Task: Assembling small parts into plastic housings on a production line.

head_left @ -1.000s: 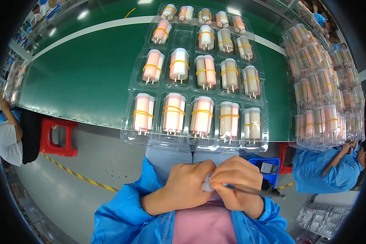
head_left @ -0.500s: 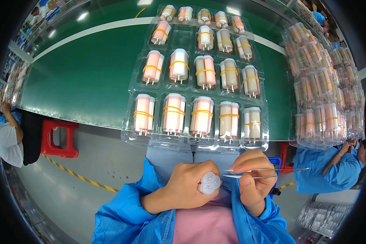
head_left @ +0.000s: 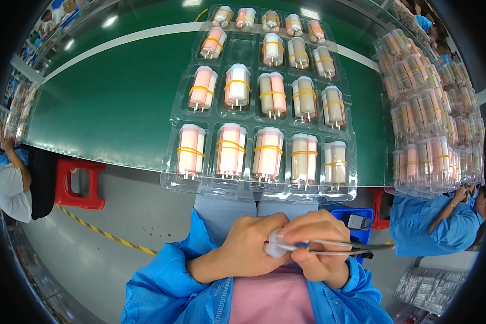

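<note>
My left hand (head_left: 248,245) is closed round a bundle of tubes whose translucent end (head_left: 276,243) shows above the fist; the rest is hidden in the palm. Between thumb and fingers, my right hand (head_left: 324,243) grips metal tweezers (head_left: 351,250). Their tips reach the translucent end of the bundle, and a small dark-blue bit (head_left: 302,245) shows beside my right fingers. Ahead of both hands lies a clear plastic tray (head_left: 173,182) with rows of pockets. Most pockets hold pink, white or grey tube bundles (head_left: 230,151) bound with yellow rubber bands.
The tray rests on a green worktable (head_left: 102,108) and sticks out over its near edge. Stacked trays of tubes (head_left: 421,124) rise at the right. A blue bin (head_left: 362,232), red stools (head_left: 78,183) and co-workers in blue (head_left: 434,224) and white (head_left: 11,191) are around.
My right hand has moved left with the tweezers and turned, bringing their tips to the bundle's end. The left hand stays nearly in place. More of the blue bin shows.
</note>
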Action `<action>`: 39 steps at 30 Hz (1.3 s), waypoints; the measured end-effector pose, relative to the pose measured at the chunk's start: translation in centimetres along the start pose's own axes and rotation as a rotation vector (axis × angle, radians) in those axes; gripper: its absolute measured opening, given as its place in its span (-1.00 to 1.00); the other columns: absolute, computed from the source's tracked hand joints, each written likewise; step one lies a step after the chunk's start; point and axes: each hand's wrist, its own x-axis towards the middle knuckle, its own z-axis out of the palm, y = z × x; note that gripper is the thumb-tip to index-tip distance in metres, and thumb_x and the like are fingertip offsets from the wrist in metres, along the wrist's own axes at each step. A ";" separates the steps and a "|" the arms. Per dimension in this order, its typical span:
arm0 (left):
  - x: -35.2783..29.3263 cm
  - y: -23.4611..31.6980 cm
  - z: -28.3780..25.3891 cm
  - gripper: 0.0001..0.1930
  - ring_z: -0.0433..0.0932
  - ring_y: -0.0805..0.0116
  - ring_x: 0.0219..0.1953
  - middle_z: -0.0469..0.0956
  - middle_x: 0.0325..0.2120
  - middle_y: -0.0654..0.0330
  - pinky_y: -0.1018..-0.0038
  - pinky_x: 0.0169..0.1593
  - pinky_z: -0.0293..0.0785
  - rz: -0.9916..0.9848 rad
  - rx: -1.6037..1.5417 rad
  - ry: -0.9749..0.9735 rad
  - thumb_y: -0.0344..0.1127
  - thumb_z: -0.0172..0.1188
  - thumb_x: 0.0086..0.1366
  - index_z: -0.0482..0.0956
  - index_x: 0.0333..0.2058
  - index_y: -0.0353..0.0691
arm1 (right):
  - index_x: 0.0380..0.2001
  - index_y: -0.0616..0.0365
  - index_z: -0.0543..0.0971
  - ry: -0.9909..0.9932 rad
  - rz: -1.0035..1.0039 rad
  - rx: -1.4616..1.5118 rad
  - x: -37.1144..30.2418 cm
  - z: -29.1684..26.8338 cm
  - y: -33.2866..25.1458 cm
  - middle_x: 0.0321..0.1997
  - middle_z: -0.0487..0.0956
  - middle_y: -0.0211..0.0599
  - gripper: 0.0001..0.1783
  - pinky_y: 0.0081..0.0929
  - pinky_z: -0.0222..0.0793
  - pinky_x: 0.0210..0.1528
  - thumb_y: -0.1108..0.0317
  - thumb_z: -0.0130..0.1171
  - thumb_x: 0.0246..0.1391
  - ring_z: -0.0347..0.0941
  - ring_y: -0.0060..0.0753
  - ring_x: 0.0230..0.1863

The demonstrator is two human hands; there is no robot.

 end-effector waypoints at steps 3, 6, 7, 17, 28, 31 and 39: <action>0.1 -0.3 -0.1 -0.75 0.56 0.13 -0.57 0.52 -0.61 0.10 0.38 -0.52 0.43 -0.026 -0.126 -0.004 -0.39 0.34 -0.10 0.45 -0.44 -0.22 | -0.32 0.29 0.58 0.057 0.049 0.476 -0.9 -0.1 -0.1 -0.33 0.59 -0.09 -0.74 -0.55 0.42 -0.39 0.30 0.26 0.00 0.54 -0.33 -0.36; 0.0 -0.3 -0.4 -0.71 0.57 0.38 -0.56 0.54 -0.59 0.16 0.52 -0.49 0.41 -0.086 -0.152 -0.043 -0.36 0.41 -0.13 0.49 -0.44 -0.26 | -0.30 0.30 0.54 0.305 0.089 0.472 -1.3 0.6 -0.1 -0.32 0.60 -0.10 -0.69 -0.53 0.42 -0.34 0.21 0.21 0.08 0.50 -0.38 -0.35; 0.0 -0.4 -0.4 -0.72 0.56 0.38 -0.56 0.54 -0.59 0.16 0.52 -0.49 0.41 -0.074 -0.158 -0.038 -0.38 0.40 -0.13 0.49 -0.44 -0.26 | -0.30 0.30 0.54 0.352 0.119 0.434 -1.3 0.6 -0.2 -0.33 0.60 -0.10 -0.67 -0.54 0.41 -0.33 0.20 0.20 0.09 0.48 -0.39 -0.34; 0.0 -0.7 -0.3 -0.73 0.62 0.41 -0.50 0.61 -0.54 0.17 0.56 -0.46 0.44 -0.047 -0.195 -0.063 -0.45 0.37 -0.14 0.48 -0.43 -0.28 | -0.33 0.31 0.56 0.286 0.130 0.363 -1.5 0.8 0.0 -0.34 0.61 -0.11 -0.73 -0.53 0.39 -0.28 0.28 0.22 0.03 0.46 -0.36 -0.30; 0.1 -0.7 -0.1 -0.68 0.56 0.11 -0.54 0.52 -0.58 0.10 0.39 -0.48 0.44 -0.109 -0.198 -0.067 -0.39 0.34 -0.10 0.43 -0.35 -0.23 | -0.31 0.25 0.54 0.011 0.014 0.114 -0.4 0.3 -0.3 -0.27 0.57 -0.12 -0.73 -0.51 0.45 -0.36 0.25 0.21 0.01 0.53 -0.32 -0.35; -0.1 -0.5 0.2 -0.64 0.58 0.13 -0.40 0.53 -0.42 0.05 0.38 -0.43 0.46 -0.139 -0.150 -0.056 -0.38 0.34 -0.07 0.42 -0.29 -0.25 | -0.29 0.29 0.56 0.218 0.095 0.207 -1.6 0.3 0.3 -0.23 0.56 -0.07 -0.71 -0.47 0.46 -0.34 0.27 0.24 0.01 0.52 -0.33 -0.33; 0.0 -1.5 0.7 -0.58 0.53 0.22 -0.31 0.47 -0.33 0.09 0.38 -0.38 0.43 0.098 -0.105 0.008 -0.41 0.35 0.00 0.37 -0.18 -0.28 | -0.20 0.46 0.47 0.280 0.281 0.556 -1.0 -0.2 -0.2 -0.19 0.41 -0.03 -0.73 -0.49 0.59 -0.27 0.47 0.14 0.06 0.52 -0.35 -0.27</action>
